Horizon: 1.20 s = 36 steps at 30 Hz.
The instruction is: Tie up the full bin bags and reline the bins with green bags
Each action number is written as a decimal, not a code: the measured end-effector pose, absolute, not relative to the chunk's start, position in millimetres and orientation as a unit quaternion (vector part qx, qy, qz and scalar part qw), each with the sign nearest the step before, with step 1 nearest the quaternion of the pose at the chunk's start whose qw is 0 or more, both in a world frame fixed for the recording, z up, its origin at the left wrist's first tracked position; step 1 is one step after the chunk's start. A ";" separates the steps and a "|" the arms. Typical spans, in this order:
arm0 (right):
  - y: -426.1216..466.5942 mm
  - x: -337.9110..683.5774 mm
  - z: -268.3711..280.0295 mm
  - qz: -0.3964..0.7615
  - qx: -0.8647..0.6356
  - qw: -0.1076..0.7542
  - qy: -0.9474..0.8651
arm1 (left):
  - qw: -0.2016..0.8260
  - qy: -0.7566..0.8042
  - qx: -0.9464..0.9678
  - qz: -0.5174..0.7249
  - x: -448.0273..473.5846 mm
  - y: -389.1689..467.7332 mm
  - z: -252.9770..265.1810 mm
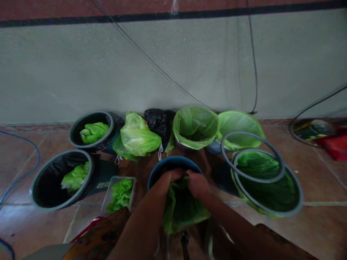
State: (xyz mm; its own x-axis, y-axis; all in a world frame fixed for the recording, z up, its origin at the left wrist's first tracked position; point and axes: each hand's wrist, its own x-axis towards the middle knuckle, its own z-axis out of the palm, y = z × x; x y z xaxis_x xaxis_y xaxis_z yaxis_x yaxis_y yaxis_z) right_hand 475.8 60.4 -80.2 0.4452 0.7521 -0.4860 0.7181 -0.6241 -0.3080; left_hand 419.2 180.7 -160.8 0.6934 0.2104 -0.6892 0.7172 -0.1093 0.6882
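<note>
A green plastic bag (185,211) hangs with its mouth toward me in front of a blue bucket-like bin (173,159). My left hand (172,176) is closed on the bag's upper edge, close to the bin's opening. On the other side of that edge, my right hand (197,184) grips it as well, thumb and fingers pressed together. Most of the fingers on both hands are partly hidden by the hands themselves and the bag. The bin's inside is dark, and my arms cover its near side.
To the left stand two black-lined bins (61,209) holding green bundles, plus a clear tub (106,196) of green pieces. Filled green (139,139) and black bags (157,121) lean by the wall. Green-lined bins (196,126) and a loose grey ring (225,155) are at right.
</note>
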 end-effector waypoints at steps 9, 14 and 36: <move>32.5 488.4 -84.9 0.225 -0.873 0.241 -0.359 | 0.408 0.220 0.842 -0.277 393.3 199.0 -95.2; 28.7 500.1 -86.9 0.186 -0.869 0.322 -0.326 | 0.303 0.266 0.866 -0.296 370.4 173.0 -87.9; 44.5 527.0 -68.2 0.229 -0.880 0.150 -0.389 | 0.185 0.447 0.869 -0.102 333.8 209.7 -38.7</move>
